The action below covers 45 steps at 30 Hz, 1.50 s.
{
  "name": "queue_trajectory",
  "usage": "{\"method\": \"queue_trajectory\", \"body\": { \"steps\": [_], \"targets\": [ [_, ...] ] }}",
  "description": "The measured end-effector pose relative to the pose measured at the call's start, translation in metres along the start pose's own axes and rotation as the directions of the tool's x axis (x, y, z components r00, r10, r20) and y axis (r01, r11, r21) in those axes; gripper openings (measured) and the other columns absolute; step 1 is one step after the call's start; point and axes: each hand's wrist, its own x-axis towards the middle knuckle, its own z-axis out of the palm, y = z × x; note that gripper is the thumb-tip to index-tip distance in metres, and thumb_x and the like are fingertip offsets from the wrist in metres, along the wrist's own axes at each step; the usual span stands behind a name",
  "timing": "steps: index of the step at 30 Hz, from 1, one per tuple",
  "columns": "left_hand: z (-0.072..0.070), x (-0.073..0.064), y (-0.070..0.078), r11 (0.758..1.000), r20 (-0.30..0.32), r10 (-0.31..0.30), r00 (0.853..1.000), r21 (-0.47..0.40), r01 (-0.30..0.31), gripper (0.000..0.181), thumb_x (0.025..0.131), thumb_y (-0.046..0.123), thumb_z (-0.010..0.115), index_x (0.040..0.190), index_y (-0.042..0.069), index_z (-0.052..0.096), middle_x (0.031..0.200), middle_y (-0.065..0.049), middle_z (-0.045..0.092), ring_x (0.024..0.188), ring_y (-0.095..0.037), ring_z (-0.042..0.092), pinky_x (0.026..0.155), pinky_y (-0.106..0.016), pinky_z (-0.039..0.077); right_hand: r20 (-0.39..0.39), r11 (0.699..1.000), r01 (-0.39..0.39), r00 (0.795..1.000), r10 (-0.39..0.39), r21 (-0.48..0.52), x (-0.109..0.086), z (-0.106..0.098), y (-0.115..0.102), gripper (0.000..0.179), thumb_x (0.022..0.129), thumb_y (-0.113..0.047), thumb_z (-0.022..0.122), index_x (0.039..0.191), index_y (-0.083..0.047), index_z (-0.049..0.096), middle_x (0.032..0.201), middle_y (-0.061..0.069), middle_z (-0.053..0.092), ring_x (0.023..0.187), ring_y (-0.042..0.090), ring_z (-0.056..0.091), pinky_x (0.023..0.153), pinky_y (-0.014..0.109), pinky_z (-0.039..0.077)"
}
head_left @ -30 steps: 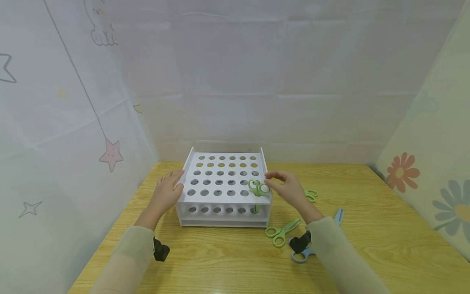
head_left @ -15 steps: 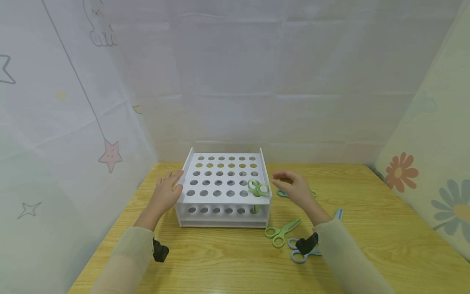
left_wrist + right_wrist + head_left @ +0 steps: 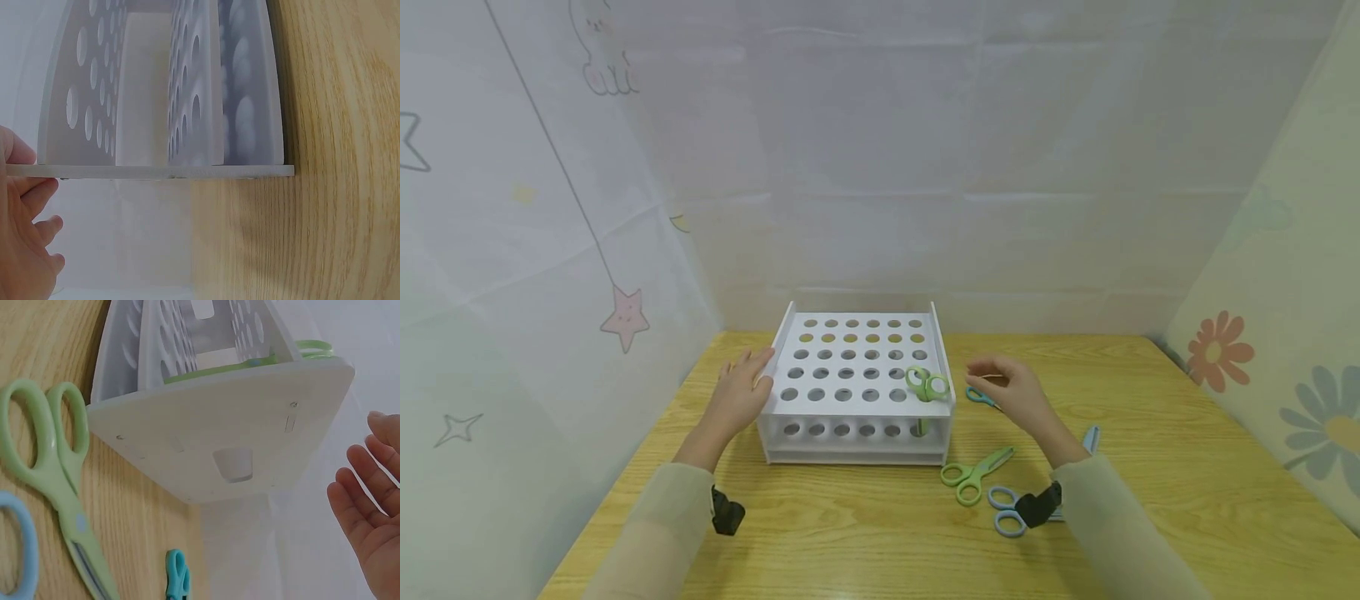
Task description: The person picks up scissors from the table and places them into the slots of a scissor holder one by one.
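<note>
A white rack point(image 3: 857, 406) with rows of round holes stands on the table. My left hand point(image 3: 739, 396) pinches the top of its left side panel, thumb inside and fingers outside in the left wrist view. Green-handled scissors point(image 3: 927, 392) stand in a front right hole, loops up, blades down through the lower tier. My right hand point(image 3: 1015, 396) is off to the right of the rack, fingers loosely bent and holding nothing. Teal scissors point(image 3: 981, 396) lie on the table below it, partly covered by the hand in the head view.
Another pair of green scissors point(image 3: 976, 477) lies by the rack's front right corner. Light blue scissors point(image 3: 29, 544) lie beside it, partly behind my right wrist in the head view. The wooden table point(image 3: 850, 533) ends at hung cloth at the back and sides.
My right hand has moved right, away from the scissors standing in the rack, and uncovered the teal scissors. The green loops at its right are now hidden. My left hand has stayed put.
</note>
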Motion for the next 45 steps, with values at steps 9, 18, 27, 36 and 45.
{"method": "queue_trajectory", "body": {
  "steps": [9,18,27,36,45],
  "targets": [
    [0.0,-0.001,0.0,1.0,-0.004,0.009,1.0,-0.006,-0.009,0.052,0.09,0.015,0.038,0.141,0.003,0.036,0.143,-0.014,0.035,0.136,-0.037,0.013,0.109,-0.051,-0.001,0.051,0.999,-0.045,0.998,0.044,0.025,-0.01,-0.005,-0.002,0.028,0.087,-0.014,0.064,0.109,0.003,0.061,0.105,0.02,0.062,0.091,0.03,0.06,0.071,0.028,0.053],
    [0.0,-0.001,0.0,1.0,0.001,0.004,1.0,-0.003,-0.004,0.051,0.091,0.015,0.038,0.141,0.003,0.036,0.143,-0.014,0.034,0.136,-0.037,0.013,0.109,-0.051,-0.001,0.098,0.998,-0.06,0.993,0.062,-0.029,-0.015,-0.006,0.022,0.029,0.087,-0.019,0.064,0.108,0.001,0.061,0.103,0.014,0.063,0.095,0.027,0.058,0.078,0.029,0.051],
    [-0.001,-0.001,0.0,1.0,0.0,0.001,1.0,0.002,-0.001,0.052,0.09,0.015,0.038,0.141,0.004,0.036,0.143,-0.014,0.035,0.135,-0.037,0.014,0.108,-0.052,0.0,0.155,0.997,-0.055,0.986,0.062,-0.045,-0.027,-0.008,0.003,0.024,0.088,-0.009,0.06,0.107,0.006,0.061,0.105,0.02,0.061,0.098,0.034,0.056,0.08,0.038,0.051],
    [-0.001,-0.002,0.0,1.0,0.004,0.0,1.0,-0.003,0.0,0.052,0.09,0.015,0.037,0.141,0.003,0.036,0.144,-0.014,0.034,0.135,-0.037,0.014,0.108,-0.052,-0.001,0.185,0.99,-0.131,0.973,0.139,-0.056,-0.029,-0.01,0.037,0.033,0.088,-0.025,0.063,0.11,-0.001,0.062,0.106,0.009,0.062,0.1,0.026,0.055,0.082,0.034,0.049],
    [-0.001,-0.001,0.001,1.0,0.008,-0.006,1.0,-0.007,0.006,0.051,0.091,0.014,0.037,0.141,0.004,0.036,0.144,-0.014,0.034,0.136,-0.036,0.013,0.109,-0.051,-0.001,0.237,0.987,-0.163,0.958,0.16,-0.006,-0.036,-0.01,0.041,0.037,0.087,-0.021,0.063,0.115,0.003,0.058,0.113,0.022,0.057,0.098,0.03,0.057,0.081,0.036,0.051]
  ]
}}
